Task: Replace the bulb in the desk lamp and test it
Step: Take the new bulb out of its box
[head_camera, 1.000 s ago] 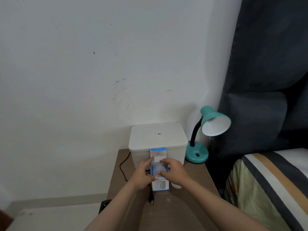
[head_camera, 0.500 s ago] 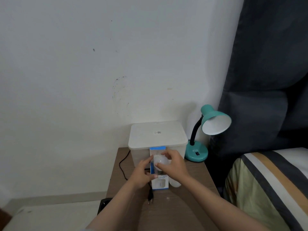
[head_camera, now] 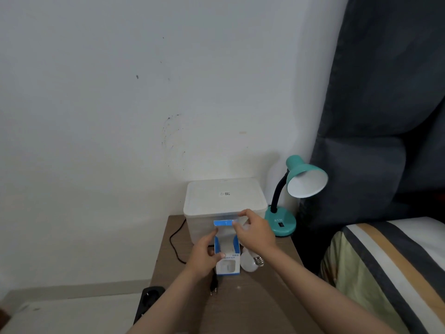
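A teal desk lamp stands at the back right of the wooden bedside table; I see no bulb inside its white shade. My left hand grips a blue and white bulb box standing upright with its top flap open. Just above the box, my right hand is closed around a pale bulb that its fingers mostly hide. Another white bulb lies on the table beside the box, its screw base pointing right.
A white lidded container sits behind the box against the wall. The black plug rests unplugged on the table, with its cord trailing left. A black power strip lies on the floor. A striped bed borders the right.
My right hand has drawn a white bulb up out of the box and lifted it toward the flap. The box stays in my left hand.
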`<state>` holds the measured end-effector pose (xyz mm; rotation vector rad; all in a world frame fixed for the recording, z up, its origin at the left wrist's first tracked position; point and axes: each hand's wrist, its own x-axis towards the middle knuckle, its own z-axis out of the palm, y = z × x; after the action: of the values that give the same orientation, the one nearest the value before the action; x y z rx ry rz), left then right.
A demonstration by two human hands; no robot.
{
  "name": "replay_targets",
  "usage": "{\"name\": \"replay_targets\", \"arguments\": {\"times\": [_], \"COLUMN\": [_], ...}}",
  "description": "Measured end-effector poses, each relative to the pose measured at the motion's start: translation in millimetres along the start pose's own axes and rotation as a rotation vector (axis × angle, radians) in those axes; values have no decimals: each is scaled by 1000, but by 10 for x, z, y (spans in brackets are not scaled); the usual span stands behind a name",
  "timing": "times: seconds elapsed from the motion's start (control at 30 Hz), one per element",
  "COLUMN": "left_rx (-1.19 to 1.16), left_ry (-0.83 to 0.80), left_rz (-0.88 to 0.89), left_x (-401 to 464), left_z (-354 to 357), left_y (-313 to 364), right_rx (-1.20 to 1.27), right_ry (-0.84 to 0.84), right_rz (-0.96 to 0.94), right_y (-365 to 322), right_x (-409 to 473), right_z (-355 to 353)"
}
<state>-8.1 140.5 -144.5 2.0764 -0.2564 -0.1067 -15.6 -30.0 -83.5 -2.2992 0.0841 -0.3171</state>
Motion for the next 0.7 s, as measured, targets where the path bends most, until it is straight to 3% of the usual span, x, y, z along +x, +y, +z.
{"name": "replay_targets", "arguments": {"times": [0.1,0.33,0.7], "left_rx": [-20,-77,61], "left_ry": [19,137,243], "left_rz": [3,-25,48], "left_x": [-31,-109,-133], "left_z": [8,37,121], "left_y": [37,87,46], "right_rx": [-121,-147,-286], "right_ry": [-49,-32,-147], "right_rz": [-36,-66,-63], "right_y": [25,89,221], "right_x": [0,-44,-200], "right_z": [65,140,226]}}
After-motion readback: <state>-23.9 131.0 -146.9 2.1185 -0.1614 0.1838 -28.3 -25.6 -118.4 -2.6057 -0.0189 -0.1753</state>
